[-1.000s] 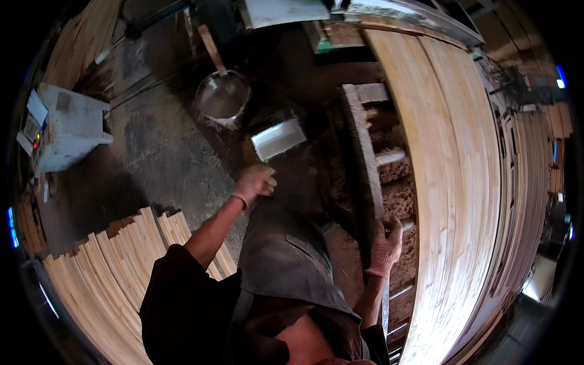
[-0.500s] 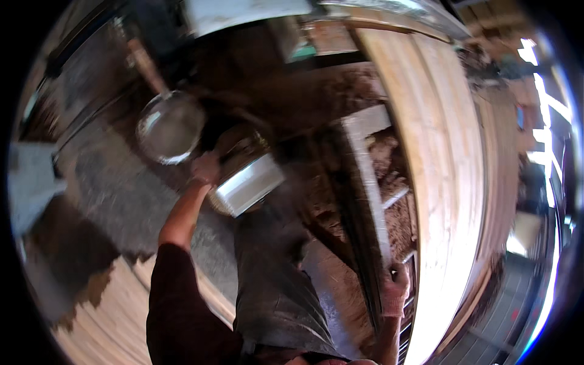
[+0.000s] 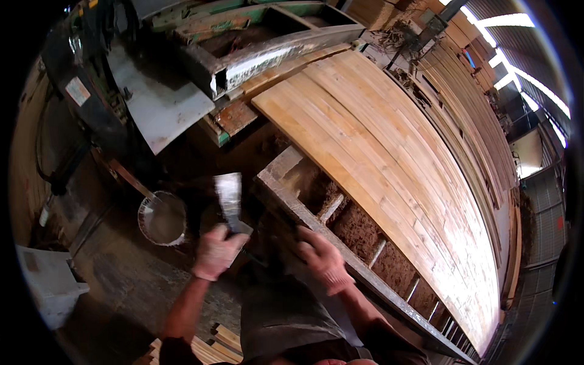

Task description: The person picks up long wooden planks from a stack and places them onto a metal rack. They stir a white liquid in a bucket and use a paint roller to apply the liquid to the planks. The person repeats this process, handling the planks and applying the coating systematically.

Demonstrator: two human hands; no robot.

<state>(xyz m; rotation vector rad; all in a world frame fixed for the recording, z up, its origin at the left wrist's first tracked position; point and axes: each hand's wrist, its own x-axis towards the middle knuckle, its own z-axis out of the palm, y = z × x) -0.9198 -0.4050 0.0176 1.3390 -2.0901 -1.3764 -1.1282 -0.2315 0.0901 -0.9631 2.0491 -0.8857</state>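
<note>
In my gloved left hand (image 3: 213,254) is a scraper (image 3: 229,193) with a wide metal blade and a dark handle, its blade pointing up and away. A pale, flat-sided piece (image 3: 243,230) shows beside that hand; its kind is unclear. My gloved right hand (image 3: 323,260) is curled by the near edge of a metal frame (image 3: 313,222). Something dark shows at its fingers, too dim to name. To the left stands a round bucket (image 3: 142,222) of greyish matter, with a wooden stick (image 3: 131,179) leaning from it.
A large jointed wood panel (image 3: 389,164) lies over the frame on the right, with brown debris (image 3: 359,228) below it. A metal sheet (image 3: 161,100) and a steel beam (image 3: 274,58) lie ahead. A grey bin (image 3: 48,283) stands at far left, wood strips (image 3: 222,344) near me.
My left hand has left the shiny box-shaped container and now holds the scraper. The right hand has come off the frame's near part, inward and forward. The view has turned.
</note>
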